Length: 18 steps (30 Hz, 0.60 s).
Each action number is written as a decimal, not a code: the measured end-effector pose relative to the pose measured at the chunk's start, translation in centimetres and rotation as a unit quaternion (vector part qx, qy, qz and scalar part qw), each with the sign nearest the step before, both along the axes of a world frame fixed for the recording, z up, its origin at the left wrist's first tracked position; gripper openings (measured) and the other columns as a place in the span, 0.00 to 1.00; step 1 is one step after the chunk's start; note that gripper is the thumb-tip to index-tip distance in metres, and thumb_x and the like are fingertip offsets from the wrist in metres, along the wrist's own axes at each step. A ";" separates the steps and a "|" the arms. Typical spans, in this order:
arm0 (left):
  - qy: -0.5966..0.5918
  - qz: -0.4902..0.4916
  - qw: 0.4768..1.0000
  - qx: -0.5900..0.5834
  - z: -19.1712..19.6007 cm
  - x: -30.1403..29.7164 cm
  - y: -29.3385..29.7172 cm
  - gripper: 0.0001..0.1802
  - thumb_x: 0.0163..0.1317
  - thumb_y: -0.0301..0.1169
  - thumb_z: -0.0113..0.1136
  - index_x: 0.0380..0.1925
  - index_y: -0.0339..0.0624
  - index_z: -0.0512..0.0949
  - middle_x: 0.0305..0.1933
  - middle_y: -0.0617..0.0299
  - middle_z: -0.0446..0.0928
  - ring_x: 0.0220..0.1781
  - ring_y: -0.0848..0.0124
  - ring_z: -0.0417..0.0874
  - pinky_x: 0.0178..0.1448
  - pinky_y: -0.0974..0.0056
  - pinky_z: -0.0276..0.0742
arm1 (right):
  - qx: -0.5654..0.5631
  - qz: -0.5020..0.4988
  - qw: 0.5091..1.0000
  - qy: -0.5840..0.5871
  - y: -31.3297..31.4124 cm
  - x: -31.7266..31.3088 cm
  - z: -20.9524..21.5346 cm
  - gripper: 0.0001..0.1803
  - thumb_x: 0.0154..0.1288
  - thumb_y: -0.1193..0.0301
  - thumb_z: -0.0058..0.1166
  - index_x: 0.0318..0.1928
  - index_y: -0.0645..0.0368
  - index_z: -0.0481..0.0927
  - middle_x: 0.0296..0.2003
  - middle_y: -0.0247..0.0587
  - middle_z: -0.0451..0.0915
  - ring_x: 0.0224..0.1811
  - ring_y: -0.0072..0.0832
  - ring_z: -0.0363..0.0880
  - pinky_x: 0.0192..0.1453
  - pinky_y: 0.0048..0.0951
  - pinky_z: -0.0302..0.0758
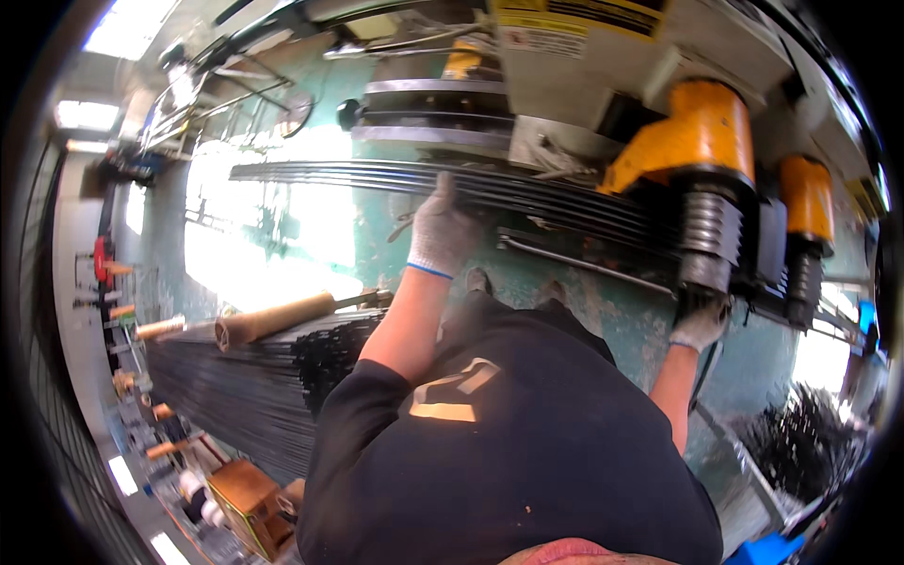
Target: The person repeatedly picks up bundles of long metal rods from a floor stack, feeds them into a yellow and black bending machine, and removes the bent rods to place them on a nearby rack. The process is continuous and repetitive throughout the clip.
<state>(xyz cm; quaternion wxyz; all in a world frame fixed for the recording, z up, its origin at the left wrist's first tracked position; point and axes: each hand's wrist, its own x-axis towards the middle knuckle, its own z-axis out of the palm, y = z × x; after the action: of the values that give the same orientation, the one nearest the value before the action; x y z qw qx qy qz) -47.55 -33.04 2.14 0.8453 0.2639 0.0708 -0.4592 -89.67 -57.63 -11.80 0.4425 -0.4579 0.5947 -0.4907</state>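
A bundle of long dark metal rods (330,176) runs across in front of me, from the left toward the machine on the right. My left hand (443,231), in a pale knit glove with a blue cuff edge, is closed on the rods with its thumb across the top; the other fingers are mostly hidden. My right hand (702,325), gloved as well, is just below the ribbed metal cylinder (708,231) under the machine's orange housing (711,132). Its fingers are hidden in the dark there, so what it touches cannot be made out.
Behind me to the left lies a large stack of dark rods (226,386), with a brown cardboard roll (278,318) on top. A second orange unit (806,198) stands farther right. At the lower right is a dark bundle of rod ends (800,443) beside a metal frame (749,466).
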 end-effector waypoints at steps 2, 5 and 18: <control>-0.016 0.034 0.999 -0.001 1.2 2.3 2.3 0.30 0.75 0.47 0.58 0.68 0.38 0.69 0.68 0.47 0.74 0.71 0.47 0.72 0.77 0.36 0.63 | 0.039 -0.021 0.999 -0.024 1.1 -0.6 -1.4 0.29 0.80 0.72 0.49 0.78 0.53 0.64 0.73 0.46 0.68 0.68 0.40 0.74 0.63 0.37 0.83; -0.472 0.090 0.868 0.125 -8.7 11.4 10.0 0.31 0.75 0.50 0.55 0.67 0.38 0.70 0.69 0.45 0.73 0.71 0.44 0.72 0.78 0.34 0.61 | 0.076 -0.058 0.989 -0.111 3.5 2.4 -1.2 0.29 0.80 0.63 0.51 0.78 0.48 0.65 0.72 0.41 0.72 0.67 0.43 0.77 0.61 0.41 0.81; -0.052 0.311 0.949 0.021 -5.4 42.2 28.7 0.30 0.79 0.54 0.45 0.62 0.37 0.67 0.60 0.40 0.74 0.61 0.38 0.76 0.69 0.29 0.70 | 0.231 -0.058 0.969 -0.063 18.5 7.0 -7.2 0.16 0.77 0.57 0.60 0.47 0.59 0.83 0.37 0.37 0.83 0.35 0.30 0.82 0.35 0.34 0.77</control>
<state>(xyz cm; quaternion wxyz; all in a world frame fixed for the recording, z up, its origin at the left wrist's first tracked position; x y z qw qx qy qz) -5.34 -4.33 -3.24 0.9427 0.2705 0.1148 -0.1578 -82.65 -39.12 -18.99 0.5436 -0.2757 0.6887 -0.3927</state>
